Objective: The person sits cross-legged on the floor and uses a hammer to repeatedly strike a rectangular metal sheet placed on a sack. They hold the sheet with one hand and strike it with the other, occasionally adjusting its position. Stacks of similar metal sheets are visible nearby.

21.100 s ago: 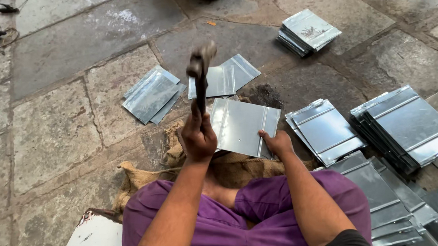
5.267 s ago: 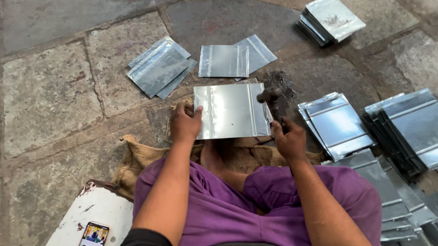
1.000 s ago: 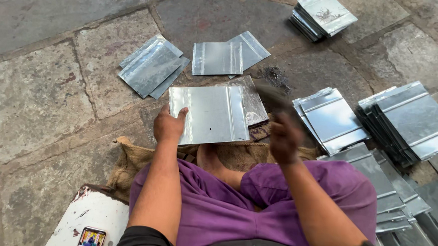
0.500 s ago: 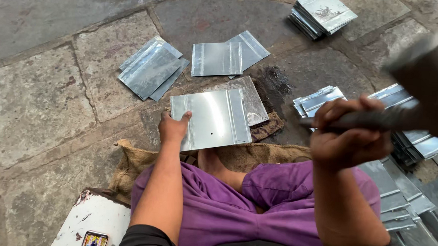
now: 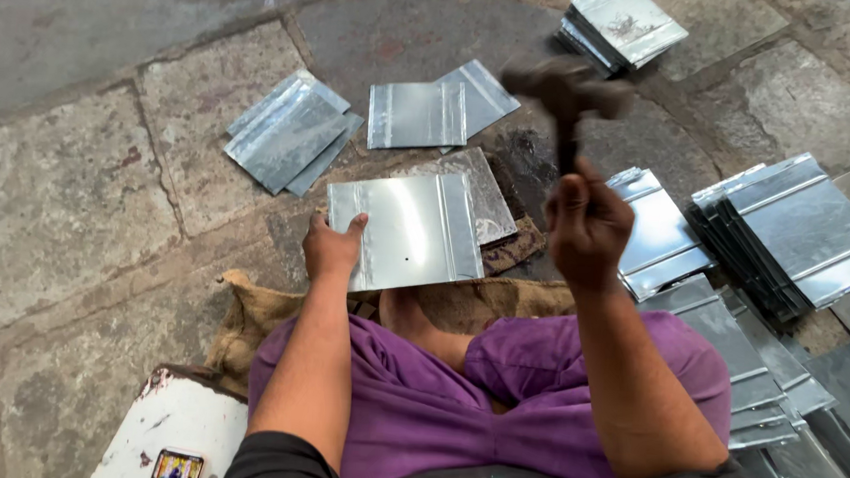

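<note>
- White board (image 5: 178, 420): lower left on the stone floor (image 5: 59, 200), beside the burlap sack (image 5: 257, 308).
- Loose sheet stack (image 5: 290, 135): upper left, lying flat on the floor.
- Left hand (image 5: 330, 249): grip clamped on the left edge of the metal sheet (image 5: 408, 230), thumb on top.
- Metal sheet: lies flat in front of the purple-clad knees, over a darker plate (image 5: 486, 189).
- Right hand (image 5: 588, 223): grip closed around the hammer (image 5: 568, 91) handle, head raised and blurred above the sheet's right side.
- Ribbed sheet piles (image 5: 794, 229): far right.
</note>
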